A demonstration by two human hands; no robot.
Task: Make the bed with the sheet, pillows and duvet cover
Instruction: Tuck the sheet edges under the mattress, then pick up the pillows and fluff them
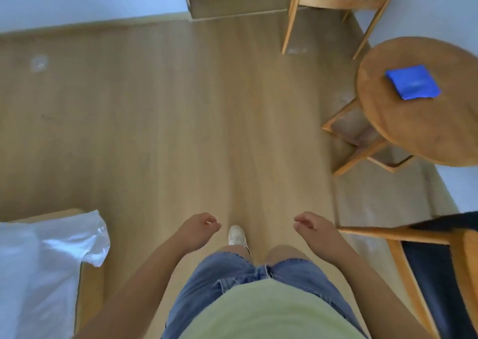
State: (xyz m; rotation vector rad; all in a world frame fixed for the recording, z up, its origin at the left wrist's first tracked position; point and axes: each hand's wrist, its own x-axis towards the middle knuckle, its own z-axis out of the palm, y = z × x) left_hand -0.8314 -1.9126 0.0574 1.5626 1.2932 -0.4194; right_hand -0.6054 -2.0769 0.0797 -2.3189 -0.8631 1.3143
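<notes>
Your left hand [200, 231] and right hand [314, 231] hung loosely curled, holding nothing, above the wooden floor [181, 105]. The white sheet [51, 261] lay rumpled on the corner of the bed [89, 287] to your left; a round table [403, 136] with a blue packet [412, 85] and a dark-seated chair [434, 287] crowded your right.

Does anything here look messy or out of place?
The white crumpled bed sheet at lower left bunches loosely over the corner of the light wooden bed frame and looks untucked. Elsewhere nothing stands out; a flat blue square packet lies on the round wooden table.
</notes>
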